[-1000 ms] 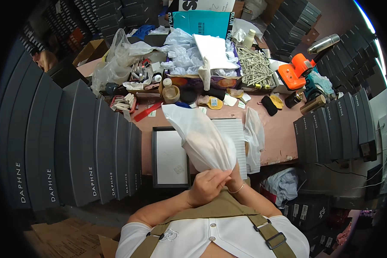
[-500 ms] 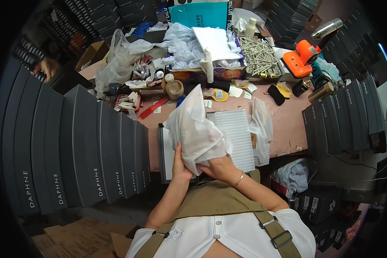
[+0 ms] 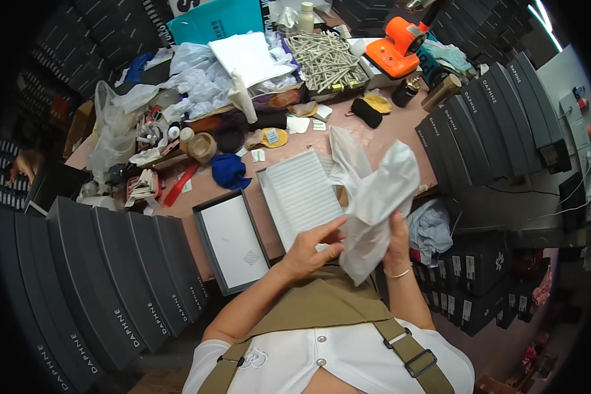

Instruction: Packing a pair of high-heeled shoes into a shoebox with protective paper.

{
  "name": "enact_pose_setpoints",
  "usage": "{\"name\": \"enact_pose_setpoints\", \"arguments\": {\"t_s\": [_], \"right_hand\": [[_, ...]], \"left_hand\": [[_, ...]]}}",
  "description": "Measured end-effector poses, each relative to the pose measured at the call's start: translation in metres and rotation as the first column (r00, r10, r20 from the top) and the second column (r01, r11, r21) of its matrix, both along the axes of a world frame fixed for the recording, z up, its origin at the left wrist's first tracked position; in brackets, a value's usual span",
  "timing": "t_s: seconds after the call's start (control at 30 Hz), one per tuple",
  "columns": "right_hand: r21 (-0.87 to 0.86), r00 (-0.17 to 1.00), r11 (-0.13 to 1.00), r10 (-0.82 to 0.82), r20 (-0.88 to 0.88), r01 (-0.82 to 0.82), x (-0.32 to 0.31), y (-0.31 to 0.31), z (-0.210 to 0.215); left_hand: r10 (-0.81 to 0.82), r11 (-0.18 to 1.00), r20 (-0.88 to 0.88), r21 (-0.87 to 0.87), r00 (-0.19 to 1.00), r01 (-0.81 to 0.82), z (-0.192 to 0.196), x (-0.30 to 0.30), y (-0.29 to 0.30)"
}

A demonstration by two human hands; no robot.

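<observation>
A bundle wrapped in thin white paper point(image 3: 382, 200) is held upright at the right of the workbench; what it wraps is hidden. My right hand point(image 3: 398, 246) grips its right side, thumb up along the wrapping. Beside the bundle's left edge is my left hand point(image 3: 314, 247), fingers apart and holding nothing; I cannot tell if its fingertips touch the paper. Under and beyond that hand lies a white ribbed sheet point(image 3: 301, 196). Left of it sits an open dark grey box point(image 3: 230, 240) with a white inside. Another piece of white wrapping point(image 3: 349, 154) lies behind the bundle.
Stacks of dark grey boxes flank me on the left point(image 3: 108, 289) and right point(image 3: 486, 125). Along the back stand a carton of crumpled paper point(image 3: 190, 79), a box of pale sticks point(image 3: 325, 62) and an orange device point(image 3: 394, 49). A red brush point(image 3: 180, 185) and blue cloth point(image 3: 230, 172) lie left.
The wrapped bundle has gone from the middle to the right, in my right hand. My left hand has let go of it. The open box is now uncovered, and the view has shifted.
</observation>
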State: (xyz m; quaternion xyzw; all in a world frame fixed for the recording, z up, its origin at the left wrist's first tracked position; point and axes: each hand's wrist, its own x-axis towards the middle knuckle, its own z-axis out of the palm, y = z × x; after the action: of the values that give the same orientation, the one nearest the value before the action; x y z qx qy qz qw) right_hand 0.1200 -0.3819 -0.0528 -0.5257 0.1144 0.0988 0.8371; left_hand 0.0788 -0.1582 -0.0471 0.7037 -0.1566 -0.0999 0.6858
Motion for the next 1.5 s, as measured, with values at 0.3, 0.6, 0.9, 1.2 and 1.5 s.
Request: {"name": "enact_pose_setpoints", "arguments": {"t_s": [0.3, 0.6, 0.9, 1.2, 1.5], "right_hand": [[-0.024, 0.971, 0.982, -0.184, 0.154, 0.19, -0.014, -0.089, -0.015], [0.119, 0.99, 0.989, 0.074, 0.117, -0.088, 0.019, -0.055, 0.0], [-0.254, 0.483, 0.429, 0.848, -0.218, -0.867, 0.066, 0.083, -0.092], [-0.903, 0.599, 0.327, 0.795, 0.102, -0.28, 0.037, 0.089, -0.092], [-0.947, 0.539, -0.033, 0.828, 0.153, 0.318, 0.12, 0.034, -0.113]], "left_hand": [[-0.108, 0.492, -0.028, 0.867, 0.994, 0.078, -0.087, 0.131, -0.025], [0.377, 0.791, 0.054, 0.501, 0.925, -0.352, -0.062, 0.052, 0.06], [0.657, 0.681, -0.458, 0.02, 0.599, -0.732, -0.063, -0.059, 0.195], [0.853, 0.345, -0.279, -0.335, 0.442, -0.877, -0.04, -0.037, 0.096], [0.08, 0.51, 0.235, 0.826, 0.969, -0.242, -0.087, -0.033, 0.04]]}}
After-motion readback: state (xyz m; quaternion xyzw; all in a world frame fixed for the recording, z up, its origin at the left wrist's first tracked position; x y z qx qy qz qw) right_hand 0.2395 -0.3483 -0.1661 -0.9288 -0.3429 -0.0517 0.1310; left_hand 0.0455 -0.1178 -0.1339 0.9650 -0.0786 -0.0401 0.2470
